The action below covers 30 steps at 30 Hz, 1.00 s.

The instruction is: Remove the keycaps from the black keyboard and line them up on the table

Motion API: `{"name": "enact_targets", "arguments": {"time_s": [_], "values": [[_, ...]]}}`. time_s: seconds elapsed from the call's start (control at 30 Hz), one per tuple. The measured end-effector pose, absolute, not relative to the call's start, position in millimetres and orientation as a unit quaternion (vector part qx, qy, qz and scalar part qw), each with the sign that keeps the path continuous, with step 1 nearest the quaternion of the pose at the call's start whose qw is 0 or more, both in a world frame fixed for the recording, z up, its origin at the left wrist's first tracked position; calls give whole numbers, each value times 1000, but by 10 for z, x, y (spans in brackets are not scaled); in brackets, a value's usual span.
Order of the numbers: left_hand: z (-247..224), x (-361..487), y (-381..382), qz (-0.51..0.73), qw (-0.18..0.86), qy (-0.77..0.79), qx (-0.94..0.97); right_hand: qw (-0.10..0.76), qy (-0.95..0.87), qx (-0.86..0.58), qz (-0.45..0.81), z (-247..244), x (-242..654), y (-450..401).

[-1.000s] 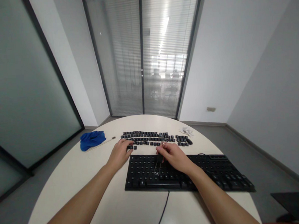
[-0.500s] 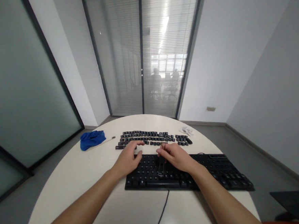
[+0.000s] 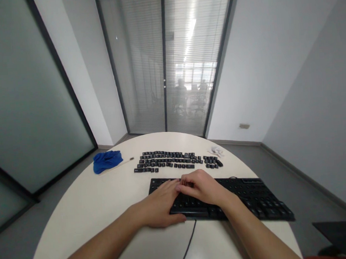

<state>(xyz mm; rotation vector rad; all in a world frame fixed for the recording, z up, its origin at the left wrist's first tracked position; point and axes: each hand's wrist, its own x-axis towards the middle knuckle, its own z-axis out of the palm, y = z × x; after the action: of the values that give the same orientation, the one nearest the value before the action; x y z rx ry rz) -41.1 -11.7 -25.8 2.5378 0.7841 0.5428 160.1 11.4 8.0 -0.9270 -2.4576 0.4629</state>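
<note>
A black keyboard (image 3: 248, 193) lies on the table, many of its key positions bare of caps. My left hand (image 3: 159, 205) rests flat across its left part, fingers stretched out and the thumb along the front edge. Close against those fingertips, my right hand (image 3: 199, 187) is closed above the keyboard. The wire keycap puller seen in it a moment earlier is now hidden behind the fingers. Behind the keyboard, loose black keycaps (image 3: 169, 160) lie in rows, with a smaller group of keycaps (image 3: 212, 160) to their right.
A blue cloth (image 3: 106, 161) and a thin brush (image 3: 119, 165) lie at the table's left. Some crumpled white material (image 3: 216, 151) sits at the back right. A black cable (image 3: 187, 249) runs toward me over the round white table (image 3: 107, 201).
My left hand has come down and right, from hovering over the keyboard's far left edge to lying flat on it. My right hand has lowered slightly, hiding the puller's wires.
</note>
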Motion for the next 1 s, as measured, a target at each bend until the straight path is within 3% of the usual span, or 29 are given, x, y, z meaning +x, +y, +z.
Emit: {"name": "enact_targets", "arguments": {"time_s": [1.0], "values": [[-241,-527,30,225,219,313,896,340,-749,-409,395,-213,1580,303]]}}
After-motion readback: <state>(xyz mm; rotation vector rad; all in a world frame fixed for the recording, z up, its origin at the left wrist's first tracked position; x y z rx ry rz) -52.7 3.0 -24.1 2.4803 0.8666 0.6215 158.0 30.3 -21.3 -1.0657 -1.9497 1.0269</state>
